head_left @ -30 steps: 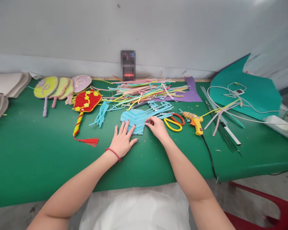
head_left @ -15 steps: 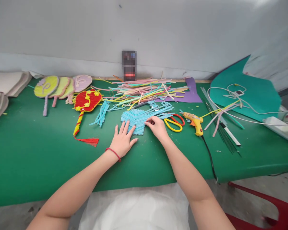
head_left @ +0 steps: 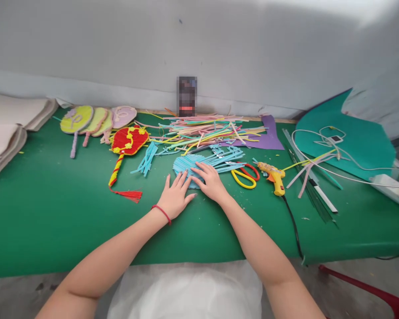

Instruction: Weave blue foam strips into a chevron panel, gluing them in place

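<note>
A flat panel of blue pipe cleaners [head_left: 184, 163] lies on the green table before me, laid side by side, with loose ends fanning out to the right. My left hand [head_left: 175, 195] rests on its lower left edge, fingers spread. Flat on the panel's right part is my right hand [head_left: 210, 180], fingers stretched out and holding nothing. The hands cover much of the panel's lower half. Scissors with red and yellow handles [head_left: 244, 182] lie just right of my right hand, their blades partly under the blue strands. A small bunch of cut blue pipe cleaners [head_left: 146, 160] sits to the left.
A red and yellow fan [head_left: 130, 141] with a tassel lies left, near several pastel fans [head_left: 76, 120]. Mixed pipe cleaners [head_left: 199, 133] are heaped behind, below a phone [head_left: 186, 95]. Rightward are a yellow glue gun [head_left: 275, 177], its cord, and a teal sheet [head_left: 349, 137].
My right hand has gone from a pinch at the panel's right edge to lying flat on it with fingers stretched. My left hand stays on the panel. The view has shifted slightly.
</note>
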`<state>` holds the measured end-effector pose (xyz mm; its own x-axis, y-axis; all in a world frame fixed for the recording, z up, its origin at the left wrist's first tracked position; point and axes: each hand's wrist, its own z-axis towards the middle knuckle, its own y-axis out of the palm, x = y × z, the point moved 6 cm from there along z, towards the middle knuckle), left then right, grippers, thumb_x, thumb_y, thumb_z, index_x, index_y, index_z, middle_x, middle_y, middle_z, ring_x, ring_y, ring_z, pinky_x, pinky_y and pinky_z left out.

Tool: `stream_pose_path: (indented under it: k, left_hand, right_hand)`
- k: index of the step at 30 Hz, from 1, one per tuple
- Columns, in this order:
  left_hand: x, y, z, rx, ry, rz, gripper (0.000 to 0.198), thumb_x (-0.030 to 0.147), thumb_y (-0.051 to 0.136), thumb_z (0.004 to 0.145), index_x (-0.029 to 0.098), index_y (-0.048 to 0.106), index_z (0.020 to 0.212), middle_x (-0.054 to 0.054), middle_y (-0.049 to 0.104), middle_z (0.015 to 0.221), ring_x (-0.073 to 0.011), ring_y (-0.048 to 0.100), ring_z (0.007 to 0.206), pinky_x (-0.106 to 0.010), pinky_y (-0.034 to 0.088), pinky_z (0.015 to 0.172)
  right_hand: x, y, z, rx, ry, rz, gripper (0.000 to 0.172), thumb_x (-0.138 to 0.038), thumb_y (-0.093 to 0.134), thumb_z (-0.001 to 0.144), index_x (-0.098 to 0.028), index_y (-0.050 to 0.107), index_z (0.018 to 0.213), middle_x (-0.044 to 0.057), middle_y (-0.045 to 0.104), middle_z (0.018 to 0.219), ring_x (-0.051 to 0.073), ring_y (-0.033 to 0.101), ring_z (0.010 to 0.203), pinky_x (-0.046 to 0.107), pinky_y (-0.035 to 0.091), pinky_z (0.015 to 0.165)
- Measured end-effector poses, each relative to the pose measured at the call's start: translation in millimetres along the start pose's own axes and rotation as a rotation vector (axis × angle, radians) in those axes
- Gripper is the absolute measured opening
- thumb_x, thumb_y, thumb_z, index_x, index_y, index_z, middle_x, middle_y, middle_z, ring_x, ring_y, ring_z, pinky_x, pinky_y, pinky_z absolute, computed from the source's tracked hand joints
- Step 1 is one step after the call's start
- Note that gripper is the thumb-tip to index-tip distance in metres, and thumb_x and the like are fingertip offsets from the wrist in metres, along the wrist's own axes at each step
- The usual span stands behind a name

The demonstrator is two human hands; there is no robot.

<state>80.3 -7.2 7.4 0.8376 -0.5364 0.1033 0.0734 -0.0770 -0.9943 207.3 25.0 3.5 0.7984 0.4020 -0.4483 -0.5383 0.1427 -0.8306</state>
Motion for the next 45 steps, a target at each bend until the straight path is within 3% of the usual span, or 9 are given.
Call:
stream_pose_path:
  k: [4,8,23,45]
  left_hand:
    - [-13,-0.9,0,0.043,-0.13,0.05,0.066,0.051,0.033,0.092,0.011,0.028,0.145,-0.016,0.021,0.153,-0.0288,0.021,0.141,-0.055,0.013,0.112]
    - [-20,-1.7,0,0.091,-0.183,0.072,0.064,0.051,0.035,0.092,0.013,0.032,0.144,-0.017,0.025,0.151,-0.0313,0.022,0.14,-0.056,0.013,0.112]
    - [-26,-0.5,2,0.066,-0.198,0.043,0.062,0.052,0.033,0.092,0.02,0.031,0.145,-0.016,0.026,0.151,-0.031,0.021,0.14,-0.055,0.015,0.111]
    - [-28,-3.2,3,0.007,-0.179,0.045,0.061,0.051,0.035,0.092,0.02,0.032,0.144,-0.017,0.024,0.152,-0.0323,0.021,0.14,-0.056,0.018,0.11]
  right_hand:
    - [4,4,0,-0.021,0.003,-0.02,0.042,-0.042,0.055,0.086,-0.024,0.058,0.123,0.006,0.05,0.138,0.024,0.041,0.131,0.047,0.029,0.11]
    - [5,4,0,-0.011,0.011,-0.021,0.041,-0.043,0.056,0.085,-0.025,0.059,0.122,0.006,0.051,0.137,0.024,0.042,0.13,0.047,0.029,0.11]
    - [4,2,2,-0.043,-0.012,-0.037,0.042,-0.043,0.057,0.084,-0.026,0.059,0.123,0.006,0.05,0.137,0.025,0.041,0.13,0.047,0.031,0.108]
    - [1,-1,2,-0.035,-0.001,-0.031,0.041,-0.041,0.059,0.084,-0.023,0.06,0.121,0.007,0.052,0.136,0.025,0.042,0.129,0.046,0.031,0.108]
